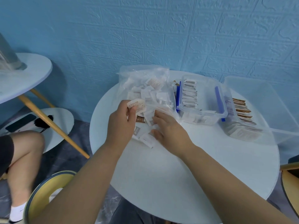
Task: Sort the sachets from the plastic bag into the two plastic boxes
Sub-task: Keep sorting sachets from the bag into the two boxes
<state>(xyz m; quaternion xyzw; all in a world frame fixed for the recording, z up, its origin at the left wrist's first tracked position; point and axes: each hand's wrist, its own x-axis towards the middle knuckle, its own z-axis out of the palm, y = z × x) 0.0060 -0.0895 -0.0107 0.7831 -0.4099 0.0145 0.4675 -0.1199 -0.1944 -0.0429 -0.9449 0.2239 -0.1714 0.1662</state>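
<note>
Blue embossed wall behind, round white worktop (178,167) in front of you, and the plastic bag (145,81) lies on it with its mouth toward you, well filled. Just outside the bag's mouth sits a small heap of loose sachets (146,139). Your left hand (121,125) is raised at the bag's near-left edge, thumb and curled fingers pinching a few gathered sachets (135,104). Your right hand (169,131) lies palm down at the bag's mouth, fingers straight and spread over the heap, gripping nothing. Both boxes stand to the right of the bag: the blue-clipped box (202,97) just beside it, the second box (242,117) beyond that. You seem to be gathering one kind, so check each print before adding it to the left-hand stack. Keep that stack squared up – a loose pinch could let the slick packets fan out – and slide pieces free with flat fingers rather than digging into the bag
</note>
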